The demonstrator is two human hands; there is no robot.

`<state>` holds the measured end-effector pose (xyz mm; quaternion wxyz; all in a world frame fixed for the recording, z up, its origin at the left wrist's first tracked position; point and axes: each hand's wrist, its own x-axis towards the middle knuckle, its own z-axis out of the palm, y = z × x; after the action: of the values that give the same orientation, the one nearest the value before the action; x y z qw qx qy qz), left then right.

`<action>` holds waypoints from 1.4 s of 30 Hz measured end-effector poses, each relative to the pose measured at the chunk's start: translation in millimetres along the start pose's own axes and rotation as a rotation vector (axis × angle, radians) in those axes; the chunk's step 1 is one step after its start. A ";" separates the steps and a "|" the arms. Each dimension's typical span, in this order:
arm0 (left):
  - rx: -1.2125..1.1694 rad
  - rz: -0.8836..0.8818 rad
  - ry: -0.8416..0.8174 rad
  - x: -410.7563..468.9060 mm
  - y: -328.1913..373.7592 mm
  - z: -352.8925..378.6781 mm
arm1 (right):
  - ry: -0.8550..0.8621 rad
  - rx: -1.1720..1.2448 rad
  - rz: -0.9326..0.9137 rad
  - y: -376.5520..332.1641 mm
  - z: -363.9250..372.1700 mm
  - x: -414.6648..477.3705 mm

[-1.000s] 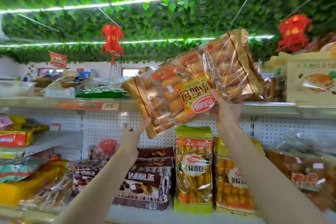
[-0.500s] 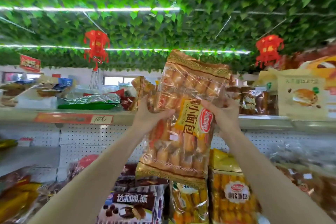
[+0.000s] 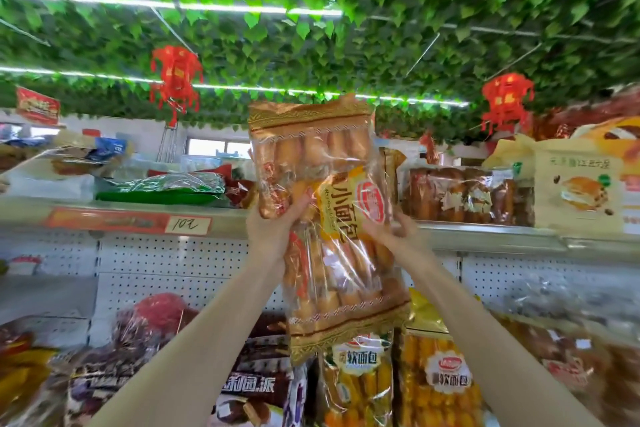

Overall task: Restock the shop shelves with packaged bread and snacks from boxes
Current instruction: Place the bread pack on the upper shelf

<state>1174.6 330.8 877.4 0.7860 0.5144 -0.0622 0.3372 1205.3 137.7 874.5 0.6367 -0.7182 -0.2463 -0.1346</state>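
Note:
A long clear bag of small bread rolls [image 3: 332, 253] with gold-patterned ends and a yellow and red label stands nearly upright in front of the top shelf [image 3: 485, 232]. My left hand [image 3: 273, 232] grips its left edge at mid-height. My right hand [image 3: 391, 232] holds its right side, fingers over the label's lower edge. The bag's top end reaches above the shelf's goods, its bottom end hangs over the packs on the shelf below.
The top shelf carries a green foil pack [image 3: 162, 185], wrapped bread loaves [image 3: 460, 194] and a beige carton [image 3: 578, 191]. Below stand soft-bread bags [image 3: 440, 381] and chocolate pie boxes [image 3: 249, 392]. Red lanterns [image 3: 175, 80] hang from the leafy ceiling.
The bag has turned from a slanted, sideways hold to nearly upright. My left hand, free one second ago, now grips its left edge. The view has tilted upward.

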 end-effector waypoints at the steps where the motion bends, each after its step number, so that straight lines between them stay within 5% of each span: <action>1: -0.055 -0.020 0.034 1.7 0.0 -0.5 | -0.028 -0.039 0.013 5.5 1.5 -1.5; 9: 0.037 -0.009 0.030 14.2 -4.8 -12.5 | 0.059 -0.010 -0.046 13.1 -2.8 12.3; 17: 0.894 0.464 0.240 31.8 18.3 -30.0 | 0.093 -0.180 -0.043 0.2 -15.5 18.7; 22: 1.144 0.351 0.060 45.8 36.3 -33.5 | -0.016 -0.252 -0.072 -5.9 -20.9 22.3; 29: 0.842 0.106 -0.281 48.5 51.2 -41.8 | -0.153 -0.270 -0.141 -15.8 -28.8 22.8; 37: 0.601 0.212 -0.055 41.2 42.6 -44.8 | -0.062 -0.489 -0.234 -22.8 -22.7 27.7; 42: 0.399 0.271 0.115 45.7 42.5 -33.9 | 0.354 -0.949 -0.443 -21.7 -15.4 35.4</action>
<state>1175.9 391.3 914.6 0.6186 0.6263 -0.0178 0.4740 1225.6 130.6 913.2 0.2314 -0.8235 -0.1931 -0.4806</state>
